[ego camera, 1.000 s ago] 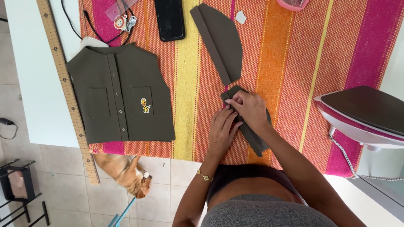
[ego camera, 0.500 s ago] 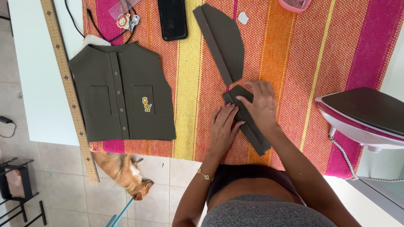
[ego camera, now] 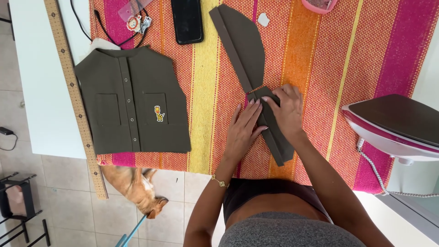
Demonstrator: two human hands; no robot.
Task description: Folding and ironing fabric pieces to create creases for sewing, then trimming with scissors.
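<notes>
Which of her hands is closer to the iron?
The right hand. It presses the dark fabric strip, with the iron off to its right; the left hand lies on the far side of it.

The table point(ego camera: 41, 114) is white with a flat top, covered across most of its width by a woven striped cloth point(ego camera: 320, 59) in orange, pink, yellow and red. The floor point(ego camera: 59, 219) consists of pale square tiles with visible grout lines. A black metal rack point(ego camera: 20, 206) stands on the floor at lower left. A tan dog point(ego camera: 137, 187) lies on the tiles beside the table edge. Illumination is even daylight.
</notes>
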